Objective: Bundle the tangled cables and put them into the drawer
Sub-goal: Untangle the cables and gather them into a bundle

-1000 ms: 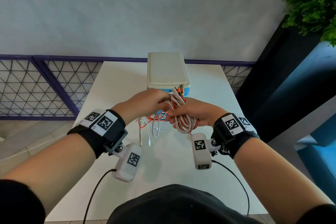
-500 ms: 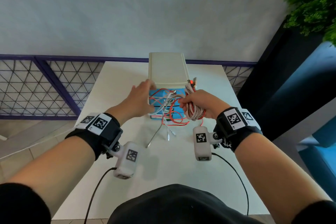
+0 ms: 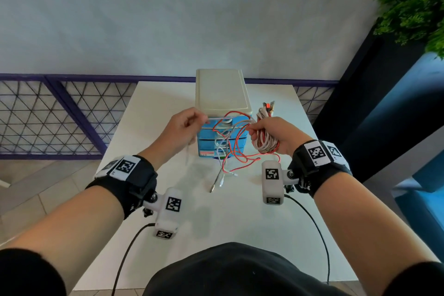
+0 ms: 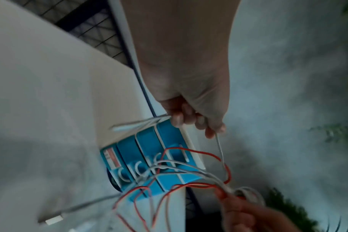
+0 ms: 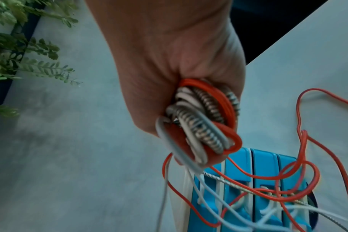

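White table [image 3: 168, 108] against a pale grey wall, with a purple mesh railing [image 3: 60, 115] behind it and a green plant [image 3: 413, 0] at the far right. On the table stands a small drawer unit [image 3: 221, 94] with a cream top and blue drawer fronts, all of them pushed in.

Both hands are raised in front of the drawer unit. The right hand [image 3: 271, 134] has its fingers curled tightly round a coil of cables [image 5: 205, 119]: red, white and a metal-sprung one, with plug ends sticking up above the fist. The left hand [image 3: 182, 130] pinches a single white cable [image 4: 218, 144] between thumb and curled fingers, stretched across to the coil. Loose red and white strands [image 3: 230, 142] sag between the hands, draped across the blue drawer fronts, and their ends [image 3: 216, 182] trail onto the table just before the unit.
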The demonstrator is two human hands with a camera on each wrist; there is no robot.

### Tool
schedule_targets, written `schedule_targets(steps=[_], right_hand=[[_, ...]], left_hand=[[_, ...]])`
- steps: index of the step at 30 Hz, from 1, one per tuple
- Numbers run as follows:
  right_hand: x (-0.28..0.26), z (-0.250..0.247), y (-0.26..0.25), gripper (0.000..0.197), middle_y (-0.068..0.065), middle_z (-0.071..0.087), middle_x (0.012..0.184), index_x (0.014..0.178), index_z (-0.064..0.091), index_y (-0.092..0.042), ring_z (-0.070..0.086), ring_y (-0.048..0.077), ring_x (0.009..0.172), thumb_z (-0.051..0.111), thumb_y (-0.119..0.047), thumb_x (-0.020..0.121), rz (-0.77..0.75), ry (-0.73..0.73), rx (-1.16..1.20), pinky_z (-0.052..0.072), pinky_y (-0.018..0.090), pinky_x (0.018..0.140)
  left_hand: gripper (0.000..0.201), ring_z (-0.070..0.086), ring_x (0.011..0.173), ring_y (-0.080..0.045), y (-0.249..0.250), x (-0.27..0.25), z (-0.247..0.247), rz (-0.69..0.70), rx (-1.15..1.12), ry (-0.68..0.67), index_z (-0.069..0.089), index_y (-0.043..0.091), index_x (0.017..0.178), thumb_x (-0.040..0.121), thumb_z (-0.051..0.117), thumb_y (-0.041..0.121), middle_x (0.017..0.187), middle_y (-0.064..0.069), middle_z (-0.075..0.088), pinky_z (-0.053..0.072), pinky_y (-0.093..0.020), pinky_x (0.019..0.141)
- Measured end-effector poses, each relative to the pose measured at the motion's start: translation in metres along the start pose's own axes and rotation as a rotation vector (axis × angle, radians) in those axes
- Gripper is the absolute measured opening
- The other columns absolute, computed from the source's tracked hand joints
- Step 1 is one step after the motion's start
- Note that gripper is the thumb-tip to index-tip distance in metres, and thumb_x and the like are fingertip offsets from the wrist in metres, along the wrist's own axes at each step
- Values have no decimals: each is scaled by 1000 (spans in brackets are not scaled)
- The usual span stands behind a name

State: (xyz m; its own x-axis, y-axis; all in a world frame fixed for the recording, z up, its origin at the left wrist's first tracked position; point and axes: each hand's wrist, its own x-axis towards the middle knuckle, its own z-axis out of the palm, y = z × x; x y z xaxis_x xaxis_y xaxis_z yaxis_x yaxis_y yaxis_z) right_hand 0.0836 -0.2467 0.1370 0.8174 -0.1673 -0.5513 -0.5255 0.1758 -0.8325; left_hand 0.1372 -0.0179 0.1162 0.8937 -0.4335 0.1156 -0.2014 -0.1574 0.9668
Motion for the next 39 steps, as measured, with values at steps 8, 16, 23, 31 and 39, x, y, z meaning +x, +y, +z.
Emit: schedule_targets(steps=[8,16,23,31,39], right_hand=[[-10,4,-4,13,5,56,61,87,56,-1,52,7,41,46,-2,96,51,-136,39,45,17,41],[-14,20,-2,13,9,57,66,77,61,-3,52,12,48,61,-8,89,-19,-232,-451,45,21,48],[-35,21,-11,22,-2,60,59,75,60,-9,54,7,48,53,-4,95,-177,-453,-610,49,19,52],[-35,18,-13,14,1,60,62,82,60,-2,54,10,50,58,-10,94,-250,-404,-615,50,23,55],[-30,5,-13,20,5,59,67,104,62,4,54,9,48,62,-13,93,-164,-309,-510,50,22,50]], left_hand=[[21,62,71,-17,-36,-3,-8,-85,499,-276,60,11,79,88,58,30,78,2,63,48,-32,71],[42,45,103,-12,-7,4,16,367,623,-123,47,15,111,82,62,41,111,3,43,37,-25,91],[45,67,97,-17,21,8,19,-130,302,-493,52,12,112,86,53,49,98,0,70,49,-29,91],[77,67,96,-14,9,8,17,-233,174,-637,60,0,105,80,45,72,100,-15,70,44,-34,98],[30,64,77,-16,0,1,-6,-332,-6,-511,63,10,103,92,50,35,85,-2,69,52,-18,67]])
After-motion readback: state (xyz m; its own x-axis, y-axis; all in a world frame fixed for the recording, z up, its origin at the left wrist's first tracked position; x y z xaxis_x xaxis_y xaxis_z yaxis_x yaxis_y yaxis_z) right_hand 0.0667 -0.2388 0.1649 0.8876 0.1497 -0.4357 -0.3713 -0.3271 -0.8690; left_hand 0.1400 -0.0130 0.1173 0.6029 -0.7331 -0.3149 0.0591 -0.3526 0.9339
